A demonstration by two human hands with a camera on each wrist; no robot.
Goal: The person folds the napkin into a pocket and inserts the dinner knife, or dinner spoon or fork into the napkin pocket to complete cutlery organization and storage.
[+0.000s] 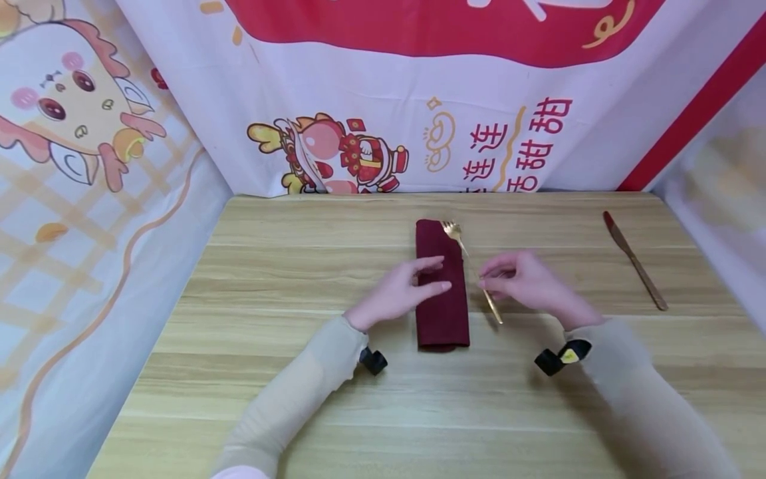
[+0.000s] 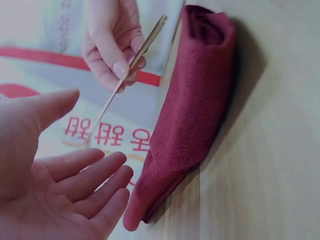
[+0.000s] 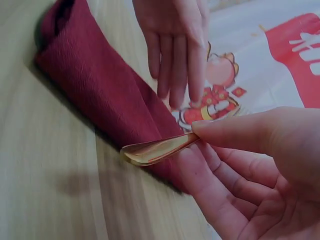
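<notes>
A dark red folded cloth napkin lies lengthwise on the table. My right hand pinches a gold fork by its handle between thumb and fingers, just right of the napkin. The fork's tines point away from me and overlap the napkin's far right corner in the head view. In the right wrist view the handle end of the fork sticks out past the thumb. My left hand hovers over the napkin's left side, fingers extended and apart, with nothing in it; the left wrist view shows its palm.
A gold table knife lies at the right of the wooden table, slanted. Behind the table hangs a white and red printed cloth, and another printed cloth hangs at the left. Each wrist wears a small black camera.
</notes>
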